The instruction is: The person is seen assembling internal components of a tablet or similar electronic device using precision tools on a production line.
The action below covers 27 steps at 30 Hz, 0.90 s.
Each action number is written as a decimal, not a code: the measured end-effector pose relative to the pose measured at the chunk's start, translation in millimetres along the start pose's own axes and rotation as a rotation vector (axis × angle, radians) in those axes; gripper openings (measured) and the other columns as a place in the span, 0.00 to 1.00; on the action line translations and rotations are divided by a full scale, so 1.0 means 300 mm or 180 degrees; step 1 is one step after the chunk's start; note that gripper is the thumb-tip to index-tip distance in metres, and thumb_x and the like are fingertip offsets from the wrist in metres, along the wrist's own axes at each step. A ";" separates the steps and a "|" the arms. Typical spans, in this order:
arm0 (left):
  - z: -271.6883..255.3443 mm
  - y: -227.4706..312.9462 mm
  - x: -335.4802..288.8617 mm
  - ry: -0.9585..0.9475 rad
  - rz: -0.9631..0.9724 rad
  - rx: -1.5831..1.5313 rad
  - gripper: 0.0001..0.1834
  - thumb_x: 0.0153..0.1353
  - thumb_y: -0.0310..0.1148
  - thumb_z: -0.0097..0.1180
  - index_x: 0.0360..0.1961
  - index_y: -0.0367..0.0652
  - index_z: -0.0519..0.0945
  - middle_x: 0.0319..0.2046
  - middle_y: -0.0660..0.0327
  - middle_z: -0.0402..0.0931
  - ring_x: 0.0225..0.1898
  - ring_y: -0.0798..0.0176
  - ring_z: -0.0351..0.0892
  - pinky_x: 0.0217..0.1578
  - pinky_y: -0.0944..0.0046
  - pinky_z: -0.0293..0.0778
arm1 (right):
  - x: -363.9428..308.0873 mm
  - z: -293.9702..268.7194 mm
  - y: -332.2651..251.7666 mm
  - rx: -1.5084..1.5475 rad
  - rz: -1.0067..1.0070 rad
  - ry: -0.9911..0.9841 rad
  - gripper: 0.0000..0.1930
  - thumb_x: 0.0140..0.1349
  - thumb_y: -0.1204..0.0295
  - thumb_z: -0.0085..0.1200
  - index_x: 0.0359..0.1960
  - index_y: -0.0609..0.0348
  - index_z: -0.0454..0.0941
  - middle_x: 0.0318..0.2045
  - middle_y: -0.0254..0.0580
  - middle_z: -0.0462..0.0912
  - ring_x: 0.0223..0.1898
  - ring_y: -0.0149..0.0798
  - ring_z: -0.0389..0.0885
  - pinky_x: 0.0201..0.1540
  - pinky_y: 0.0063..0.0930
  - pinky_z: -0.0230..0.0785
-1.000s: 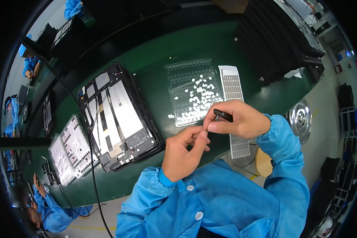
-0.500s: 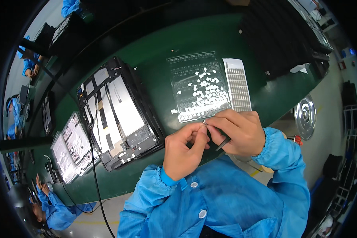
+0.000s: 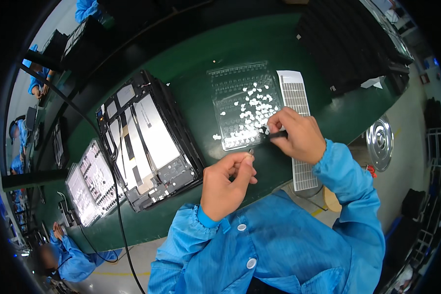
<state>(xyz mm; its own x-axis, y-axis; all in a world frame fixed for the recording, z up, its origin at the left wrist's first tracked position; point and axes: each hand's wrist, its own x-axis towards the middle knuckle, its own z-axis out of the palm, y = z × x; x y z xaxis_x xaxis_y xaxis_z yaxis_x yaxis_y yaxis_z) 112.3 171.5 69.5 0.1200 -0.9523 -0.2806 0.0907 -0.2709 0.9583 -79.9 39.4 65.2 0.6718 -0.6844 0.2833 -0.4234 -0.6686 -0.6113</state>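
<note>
Pinches a small part near the tray with the left hand alone; grips a dark tool in the right hand, now shifted away to the white pieces.

No legible lettering or numbers

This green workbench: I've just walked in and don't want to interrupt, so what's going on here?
The person's left hand pinches a tiny piece, too small to identify. The right hand holds a slim black tool at the near right corner of a clear plastic tray scattered with small white pieces. A long white strip with a grid pattern lies right of the tray; a flat black device with silver panels lies to its left.
</note>
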 end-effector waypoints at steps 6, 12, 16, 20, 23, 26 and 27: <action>-0.007 0.049 -0.049 0.0103 0.0036 -0.0003 0.11 0.70 0.30 0.57 0.46 0.30 0.82 0.30 0.59 0.83 0.30 0.69 0.84 0.31 0.70 0.78 | 0.056 -0.042 -0.030 0.0195 0.0308 -0.0022 0.11 0.56 0.75 0.64 0.40 0.59 0.79 0.38 0.41 0.84 0.35 0.43 0.85 0.35 0.33 0.77; -0.065 0.195 -0.100 0.0464 0.1341 0.1342 0.07 0.63 0.21 0.60 0.42 0.33 0.83 0.28 0.56 0.82 0.29 0.66 0.84 0.32 0.69 0.78 | 0.180 -0.097 -0.278 0.1817 0.0336 -0.1402 0.08 0.65 0.71 0.63 0.42 0.61 0.83 0.28 0.28 0.83 0.24 0.16 0.67 0.24 0.17 0.57; -0.114 0.249 -0.130 0.0812 0.1572 0.1644 0.07 0.62 0.20 0.61 0.41 0.33 0.83 0.27 0.56 0.82 0.29 0.67 0.84 0.31 0.69 0.78 | 0.250 -0.068 -0.312 0.1908 0.0021 -0.1376 0.09 0.64 0.68 0.66 0.39 0.61 0.84 0.25 0.29 0.83 0.20 0.18 0.66 0.22 0.18 0.55; -0.190 0.305 -0.142 0.1006 0.1626 0.1722 0.06 0.62 0.20 0.62 0.40 0.32 0.83 0.27 0.57 0.82 0.29 0.69 0.82 0.31 0.70 0.77 | 0.332 -0.067 -0.364 0.1763 -0.0449 -0.1452 0.11 0.62 0.69 0.66 0.40 0.63 0.82 0.32 0.44 0.87 0.34 0.38 0.87 0.33 0.26 0.76; -0.261 0.346 -0.127 0.1051 0.1597 0.1718 0.05 0.63 0.21 0.63 0.39 0.32 0.83 0.28 0.58 0.82 0.28 0.72 0.80 0.30 0.71 0.75 | 0.391 -0.039 -0.380 0.1789 -0.0674 -0.1376 0.12 0.62 0.69 0.66 0.42 0.63 0.81 0.34 0.45 0.86 0.36 0.40 0.87 0.34 0.27 0.76; -0.337 0.370 -0.062 0.1282 0.1929 0.2264 0.04 0.58 0.21 0.63 0.36 0.36 0.82 0.26 0.57 0.82 0.24 0.67 0.83 0.23 0.71 0.75 | 0.459 0.027 -0.356 0.1897 -0.0617 -0.1074 0.13 0.63 0.69 0.65 0.44 0.64 0.81 0.34 0.45 0.86 0.37 0.36 0.86 0.36 0.27 0.76; -0.369 0.384 -0.028 0.1328 0.1704 0.2234 0.03 0.60 0.23 0.61 0.34 0.35 0.82 0.24 0.56 0.82 0.23 0.66 0.83 0.24 0.69 0.75 | 0.489 0.042 -0.340 0.2034 -0.0470 -0.0823 0.14 0.63 0.68 0.65 0.45 0.64 0.81 0.34 0.44 0.86 0.37 0.34 0.85 0.36 0.27 0.75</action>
<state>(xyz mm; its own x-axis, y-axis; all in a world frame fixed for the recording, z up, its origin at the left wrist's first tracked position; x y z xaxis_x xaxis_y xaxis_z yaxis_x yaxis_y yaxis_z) 231.1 163.9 176.4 0.3264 -0.8842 0.3341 -0.6709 0.0323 0.7409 69.6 10.8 159.7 0.8512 -0.4557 0.2604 0.0699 -0.3932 -0.9168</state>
